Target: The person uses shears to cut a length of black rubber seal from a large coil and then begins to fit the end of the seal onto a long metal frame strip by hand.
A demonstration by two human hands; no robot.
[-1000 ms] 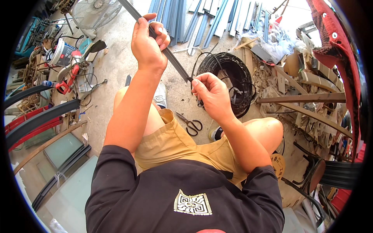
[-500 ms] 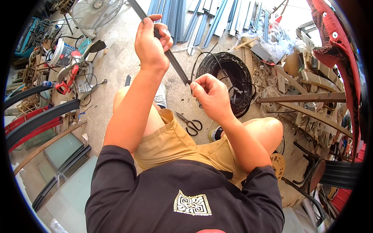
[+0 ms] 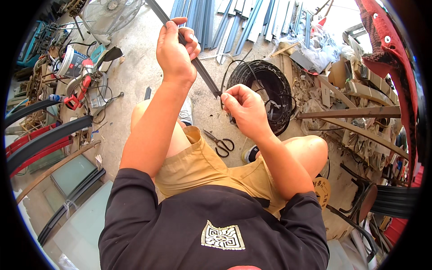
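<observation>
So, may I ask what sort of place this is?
It looks like a cluttered workshop, perhaps for frame-making: many long grey-blue strips lie together, a red power tool stands at left, and the left hand holds a long dark bar.

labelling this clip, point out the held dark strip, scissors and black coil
Dark strip (image 3: pixel 205 76): head view, on its lower stretch.
Scissors (image 3: pixel 218 141): head view, near the pivot.
Black coil (image 3: pixel 282 83): head view, right-hand windings.

Workshop: stacked long profiles (image 3: pixel 194 24), red power tool (image 3: pixel 81 92), black coil (image 3: pixel 284 85).
</observation>
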